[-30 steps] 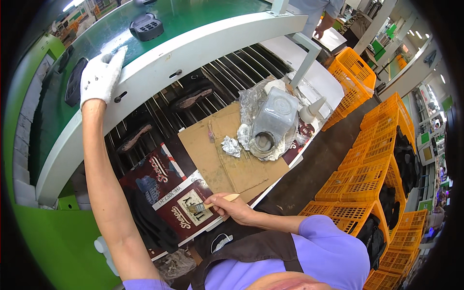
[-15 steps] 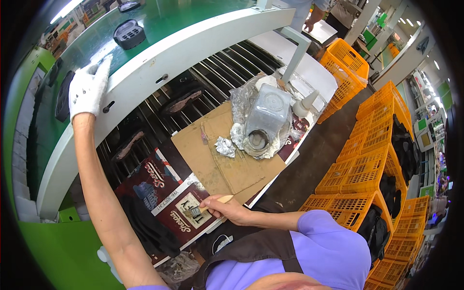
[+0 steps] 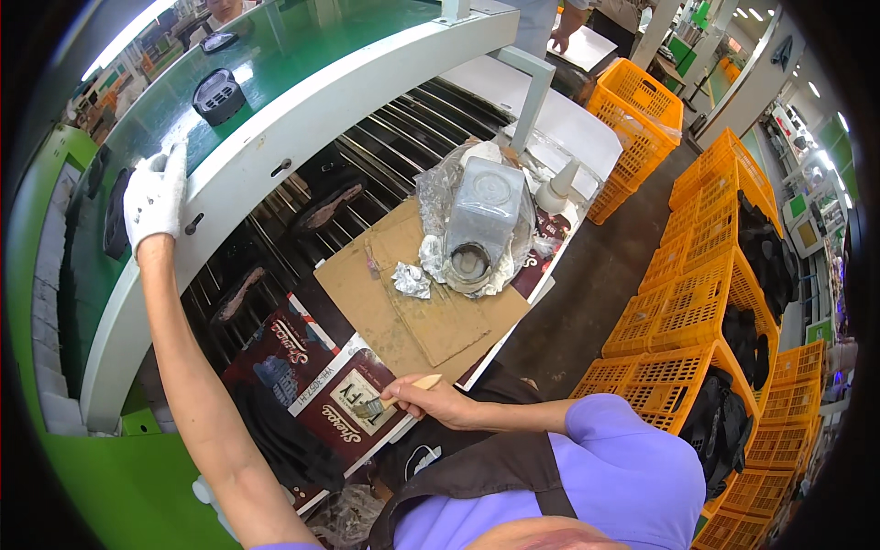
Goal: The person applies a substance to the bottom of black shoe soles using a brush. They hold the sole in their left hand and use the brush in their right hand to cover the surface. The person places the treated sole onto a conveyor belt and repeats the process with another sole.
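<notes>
Reaching far out, my left hand in its white glove lies flat, fingers spread, grasping nothing, on the pale curved rail that edges the green conveyor belt. Just beyond that hand, on the belt, a dark shoe sole lies flat, and farther along the belt sits a round black part.

My right hand is bare and clenched around the wooden handle of a small brush, whose bristles touch a dark red printed box lid on the near side of the cardboard sheet. That cardboard covers the counter in front of me, below the rail. At the far end of the cardboard stands a metal can wrapped in crumpled plastic and foil, tilted with its round mouth towards me, and a scrap of foil lies just beside it. A white cone-shaped nozzle stands beyond the can.

Between the rail and the cardboard, dark metal rollers carry two brownish insoles, well apart. Stacks of orange crates fill the floor away from the counter.
</notes>
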A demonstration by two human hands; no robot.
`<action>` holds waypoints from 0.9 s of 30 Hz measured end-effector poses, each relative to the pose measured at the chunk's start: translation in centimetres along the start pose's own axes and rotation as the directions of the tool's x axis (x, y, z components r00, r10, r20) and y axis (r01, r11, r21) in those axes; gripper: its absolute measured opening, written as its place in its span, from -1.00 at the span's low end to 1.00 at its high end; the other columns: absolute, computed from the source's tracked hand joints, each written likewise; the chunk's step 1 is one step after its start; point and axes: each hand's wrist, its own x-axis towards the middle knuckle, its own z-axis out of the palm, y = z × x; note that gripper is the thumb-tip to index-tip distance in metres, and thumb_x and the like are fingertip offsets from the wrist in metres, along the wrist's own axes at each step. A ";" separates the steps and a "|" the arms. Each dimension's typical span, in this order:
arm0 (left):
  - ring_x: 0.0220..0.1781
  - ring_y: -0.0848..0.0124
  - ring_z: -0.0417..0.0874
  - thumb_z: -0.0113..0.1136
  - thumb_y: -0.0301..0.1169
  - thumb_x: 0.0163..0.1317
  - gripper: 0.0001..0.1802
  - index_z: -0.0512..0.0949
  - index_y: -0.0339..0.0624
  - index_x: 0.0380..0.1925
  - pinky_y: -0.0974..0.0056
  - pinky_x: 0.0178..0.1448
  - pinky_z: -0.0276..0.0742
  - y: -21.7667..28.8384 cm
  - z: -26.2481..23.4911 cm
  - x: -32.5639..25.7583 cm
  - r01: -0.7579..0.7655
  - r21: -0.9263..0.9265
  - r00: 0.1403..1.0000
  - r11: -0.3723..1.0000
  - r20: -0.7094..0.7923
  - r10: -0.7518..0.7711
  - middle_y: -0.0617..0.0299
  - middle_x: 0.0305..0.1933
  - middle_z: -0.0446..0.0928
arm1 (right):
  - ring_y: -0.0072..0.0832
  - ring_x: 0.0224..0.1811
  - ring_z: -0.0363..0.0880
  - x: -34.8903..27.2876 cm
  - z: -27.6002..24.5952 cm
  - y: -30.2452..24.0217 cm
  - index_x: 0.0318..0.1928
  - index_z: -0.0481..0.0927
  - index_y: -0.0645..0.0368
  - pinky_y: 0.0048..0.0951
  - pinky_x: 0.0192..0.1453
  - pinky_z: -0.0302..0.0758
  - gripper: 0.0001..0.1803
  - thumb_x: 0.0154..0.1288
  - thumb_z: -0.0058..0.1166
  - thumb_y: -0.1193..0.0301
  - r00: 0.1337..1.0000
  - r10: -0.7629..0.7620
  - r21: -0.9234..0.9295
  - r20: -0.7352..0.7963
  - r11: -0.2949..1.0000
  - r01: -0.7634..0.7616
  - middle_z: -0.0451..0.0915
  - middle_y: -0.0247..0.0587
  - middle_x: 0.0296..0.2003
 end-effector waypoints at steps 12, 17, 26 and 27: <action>-0.18 0.00 0.58 -0.05 0.06 0.18 -0.42 0.59 -0.29 -0.20 0.16 -0.03 0.42 0.4 -0.2 -0.4 -0.010 -0.005 1.000 1.000 0.008 0.010 -0.19 -0.25 0.55 | -0.77 -0.55 0.26 -0.3 -0.3 0.0 -0.19 0.59 0.21 -0.71 -0.50 0.22 -0.71 0.33 -0.03 0.24 1.000 0.013 0.004 -0.010 1.000 -0.013 0.36 -0.48 -0.52; -0.16 0.01 0.58 -0.03 0.06 0.17 -0.42 0.59 -0.30 -0.21 0.16 -0.01 0.41 0.3 0.0 -0.2 -0.001 -0.017 1.000 1.000 0.027 0.001 -0.19 -0.23 0.55 | -0.77 -0.55 0.26 0.0 -0.5 0.5 -0.19 0.59 0.22 -0.71 -0.50 0.22 -0.70 0.33 -0.03 0.24 1.000 0.016 0.005 -0.007 1.000 -0.016 0.35 -0.47 -0.52; -0.08 0.01 0.55 -0.09 0.12 0.18 -0.36 0.58 -0.32 -0.22 0.18 0.05 0.37 -0.3 0.3 0.0 0.000 -0.031 1.000 1.000 -0.011 -0.001 -0.15 -0.18 0.55 | -0.76 -0.55 0.27 0.2 -0.1 0.4 -0.19 0.59 0.22 -0.70 -0.50 0.22 -0.70 0.32 -0.02 0.23 0.999 0.030 0.005 -0.013 1.000 -0.030 0.36 -0.47 -0.53; -0.09 0.01 0.55 -0.09 0.12 0.18 -0.35 0.58 -0.32 -0.22 0.18 0.04 0.38 -0.3 0.3 0.0 0.001 -0.032 1.000 0.999 -0.014 -0.002 -0.15 -0.18 0.55 | -0.76 -0.55 0.27 0.2 -0.1 0.4 -0.19 0.59 0.22 -0.70 -0.50 0.22 -0.70 0.32 -0.02 0.23 0.999 0.030 0.003 -0.012 1.000 -0.030 0.36 -0.48 -0.53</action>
